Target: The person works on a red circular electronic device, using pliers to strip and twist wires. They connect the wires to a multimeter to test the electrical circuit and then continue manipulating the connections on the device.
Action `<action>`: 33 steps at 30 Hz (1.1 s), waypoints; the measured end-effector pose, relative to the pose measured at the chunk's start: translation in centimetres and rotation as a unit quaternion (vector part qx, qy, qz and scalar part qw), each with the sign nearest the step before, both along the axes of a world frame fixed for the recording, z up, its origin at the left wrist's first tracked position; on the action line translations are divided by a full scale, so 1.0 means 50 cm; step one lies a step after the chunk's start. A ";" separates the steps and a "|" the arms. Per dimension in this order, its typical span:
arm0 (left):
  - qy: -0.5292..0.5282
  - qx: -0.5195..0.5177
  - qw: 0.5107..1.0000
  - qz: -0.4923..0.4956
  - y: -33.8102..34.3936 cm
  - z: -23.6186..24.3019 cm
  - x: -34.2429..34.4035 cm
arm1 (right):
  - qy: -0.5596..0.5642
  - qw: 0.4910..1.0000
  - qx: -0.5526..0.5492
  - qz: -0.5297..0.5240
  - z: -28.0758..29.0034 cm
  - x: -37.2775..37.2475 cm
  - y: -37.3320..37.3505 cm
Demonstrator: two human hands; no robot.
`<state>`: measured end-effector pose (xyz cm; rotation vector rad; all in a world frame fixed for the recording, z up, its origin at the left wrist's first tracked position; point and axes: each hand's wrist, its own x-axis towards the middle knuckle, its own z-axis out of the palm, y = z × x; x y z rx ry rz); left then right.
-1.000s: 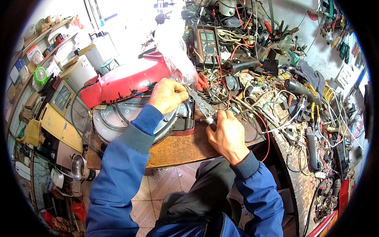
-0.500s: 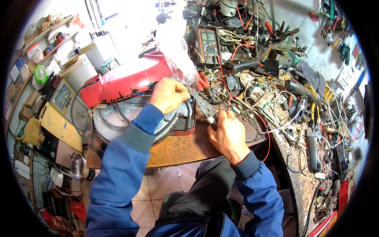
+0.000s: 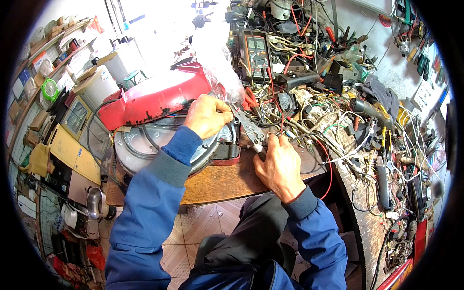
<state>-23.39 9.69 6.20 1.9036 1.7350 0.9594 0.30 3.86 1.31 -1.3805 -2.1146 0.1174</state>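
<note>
The brown wooden bench (image 3: 232,186) runs beneath everything, its far part lost under clutter and glare. On it, the red housing (image 3: 154,104) overlaps a grey round base (image 3: 133,149), which the left forearm also partly hides. The right hand (image 3: 279,166) has its fingers curled around the lower end of a flat metal tool (image 3: 250,129), covering most of the handle. The left hand (image 3: 208,116) has thumb and fingertips pressed together just beside the tool's upper end; whether anything is pinched there cannot be told. The tool slants between the two hands.
</note>
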 end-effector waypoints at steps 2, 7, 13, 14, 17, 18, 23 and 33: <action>0.008 0.002 1.000 0.005 -0.004 0.006 0.005 | 0.000 1.000 -0.007 -0.003 -0.001 0.002 0.000; 0.017 0.009 1.000 0.010 -0.004 0.005 0.006 | 0.000 1.000 -0.009 0.002 -0.005 0.004 0.001; 0.013 0.025 1.000 0.009 0.001 -0.004 0.005 | -0.006 1.000 -0.011 0.002 -0.004 0.009 -0.001; 0.014 0.018 1.000 0.012 -0.001 0.000 0.006 | -0.004 1.000 -0.011 0.002 -0.002 0.008 -0.002; 0.009 0.009 1.000 0.013 -0.002 0.001 0.006 | -0.006 1.000 -0.017 0.001 0.002 0.008 -0.004; 0.006 0.008 1.000 0.011 -0.001 0.001 0.007 | -0.006 1.000 -0.017 0.001 0.001 0.009 -0.003; 0.019 0.011 1.000 0.017 -0.007 0.006 0.012 | -0.002 1.000 -0.014 0.003 -0.005 0.008 0.001; 0.015 0.020 1.000 0.013 -0.013 0.013 0.021 | 0.012 1.000 0.000 0.009 -0.006 0.014 0.008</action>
